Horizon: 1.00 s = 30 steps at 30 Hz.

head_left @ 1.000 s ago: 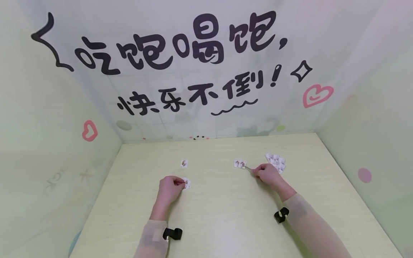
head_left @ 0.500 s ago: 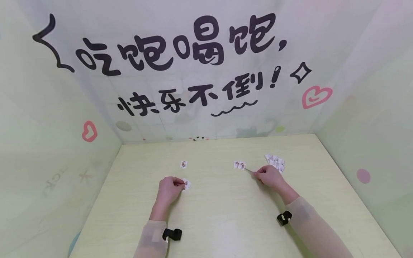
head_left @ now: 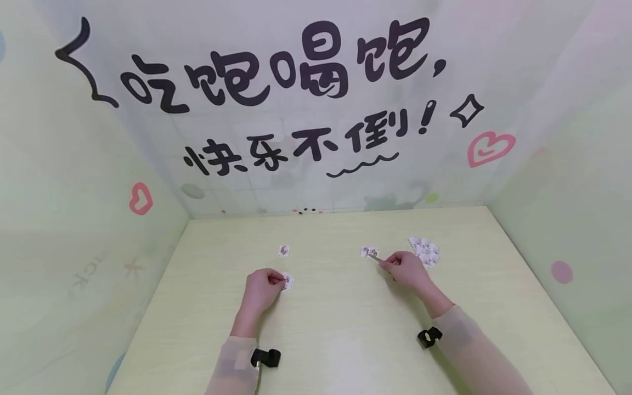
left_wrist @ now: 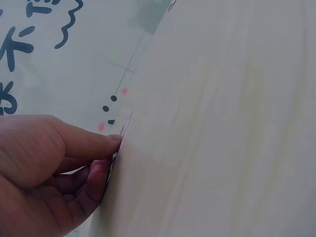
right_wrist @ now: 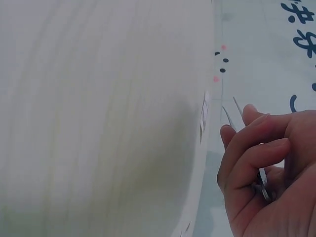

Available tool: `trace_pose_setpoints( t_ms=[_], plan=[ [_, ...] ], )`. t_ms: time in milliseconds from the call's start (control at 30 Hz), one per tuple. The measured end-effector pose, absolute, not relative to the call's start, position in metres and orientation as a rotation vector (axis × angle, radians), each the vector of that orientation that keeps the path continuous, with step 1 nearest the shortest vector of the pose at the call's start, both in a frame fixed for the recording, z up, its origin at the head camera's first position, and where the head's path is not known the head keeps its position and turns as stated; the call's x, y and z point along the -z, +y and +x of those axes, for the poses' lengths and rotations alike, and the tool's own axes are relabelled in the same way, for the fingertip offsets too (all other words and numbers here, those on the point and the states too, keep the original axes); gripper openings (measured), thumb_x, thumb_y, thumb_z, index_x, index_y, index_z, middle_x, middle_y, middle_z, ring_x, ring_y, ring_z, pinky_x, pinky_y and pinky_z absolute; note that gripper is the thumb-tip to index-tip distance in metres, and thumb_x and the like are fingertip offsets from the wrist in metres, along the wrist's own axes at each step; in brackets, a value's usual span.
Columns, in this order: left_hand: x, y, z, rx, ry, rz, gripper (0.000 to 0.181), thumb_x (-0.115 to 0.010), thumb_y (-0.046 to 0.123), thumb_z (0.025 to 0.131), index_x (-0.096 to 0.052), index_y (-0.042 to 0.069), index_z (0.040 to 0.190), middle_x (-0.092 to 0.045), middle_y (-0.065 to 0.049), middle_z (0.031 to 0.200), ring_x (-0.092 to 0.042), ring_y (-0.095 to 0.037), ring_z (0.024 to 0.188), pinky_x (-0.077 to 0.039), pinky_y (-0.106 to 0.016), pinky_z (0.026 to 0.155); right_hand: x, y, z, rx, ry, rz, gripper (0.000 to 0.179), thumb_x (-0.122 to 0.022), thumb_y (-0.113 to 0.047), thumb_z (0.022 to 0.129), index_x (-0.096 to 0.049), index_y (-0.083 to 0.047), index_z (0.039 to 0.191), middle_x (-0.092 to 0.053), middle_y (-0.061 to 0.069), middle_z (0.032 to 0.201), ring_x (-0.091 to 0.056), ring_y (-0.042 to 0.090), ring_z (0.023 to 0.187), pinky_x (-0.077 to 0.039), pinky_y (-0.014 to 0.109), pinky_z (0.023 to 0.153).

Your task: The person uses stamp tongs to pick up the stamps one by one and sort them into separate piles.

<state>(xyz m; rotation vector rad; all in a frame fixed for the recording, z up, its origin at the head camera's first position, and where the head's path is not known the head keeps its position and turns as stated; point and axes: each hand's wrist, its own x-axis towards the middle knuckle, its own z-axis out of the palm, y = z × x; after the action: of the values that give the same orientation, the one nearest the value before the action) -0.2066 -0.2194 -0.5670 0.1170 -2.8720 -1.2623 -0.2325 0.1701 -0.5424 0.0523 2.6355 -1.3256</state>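
Observation:
In the head view, the left hand (head_left: 263, 288) pinches small white cards with reddish-brown pictures (head_left: 288, 281) between thumb and fingers. The left wrist view shows these cards (left_wrist: 127, 121) edge-on as a thin stack, their number unclear. The right hand (head_left: 407, 270) holds slim metal tweezers (head_left: 373, 258), which point left. Their tips lie over or beside two overlapping cards (head_left: 371, 250) on the table; contact cannot be made out. From the right wrist, the two tweezer prongs (right_wrist: 228, 116) look spread apart, with no card between them.
A fan of several overlapping cards (head_left: 425, 252) lies just beyond the right hand. One single card (head_left: 283, 251) lies farther back than the left hand. The pale wooden table (head_left: 336, 329) meets printed fabric walls (head_left: 276, 192) at the back and sides.
The right hand and its tweezers have shifted slightly left, so the tips now reach over the pair of cards. The left hand keeps its place; the whole view has moved a little.

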Motion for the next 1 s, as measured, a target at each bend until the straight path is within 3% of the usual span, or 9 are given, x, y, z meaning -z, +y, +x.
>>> trace_pose_setpoints(
  t_ms=[233, 533, 1000],
  plan=[
    [0.562, -0.218, -0.207, 1.303, -2.860, 0.115, 0.010, -0.079, 0.002, 0.092, -0.074, 0.000, 0.099, -0.068, -0.006, 0.085, -0.064, -0.019, 0.078, -0.055, -0.034, 0.072, 0.544, 0.114, -0.236, 1.309, 2.596, -0.181, 0.017, -0.079, -0.024, 0.099, -0.075, -0.008, 0.098, -0.068, 0.007, 0.076, -0.061, 0.017, 0.061, -0.048, 0.031, 0.061],
    [0.561, -0.218, -0.208, 1.314, -2.865, 0.124, 0.012, -0.079, 0.005, 0.094, -0.075, -0.001, 0.103, -0.070, -0.005, 0.087, -0.064, -0.018, 0.079, -0.055, -0.034, 0.074, 0.552, 0.051, -0.238, 1.227, 2.500, -0.428, 0.016, -0.081, -0.026, 0.097, -0.075, -0.012, 0.095, -0.067, -0.002, 0.074, -0.059, 0.012, 0.061, -0.049, 0.029, 0.063],
    [0.564, -0.219, -0.208, 1.299, -2.871, 0.153, 0.012, -0.078, 0.004, 0.093, -0.073, -0.001, 0.102, -0.067, -0.006, 0.086, -0.062, -0.019, 0.078, -0.052, -0.034, 0.072, 0.548, 0.013, -0.236, 1.136, 2.559, -0.453, 0.015, -0.084, -0.029, 0.093, -0.075, -0.017, 0.091, -0.068, -0.007, 0.079, -0.061, 0.013, 0.073, -0.050, 0.032, 0.071]
  ],
)
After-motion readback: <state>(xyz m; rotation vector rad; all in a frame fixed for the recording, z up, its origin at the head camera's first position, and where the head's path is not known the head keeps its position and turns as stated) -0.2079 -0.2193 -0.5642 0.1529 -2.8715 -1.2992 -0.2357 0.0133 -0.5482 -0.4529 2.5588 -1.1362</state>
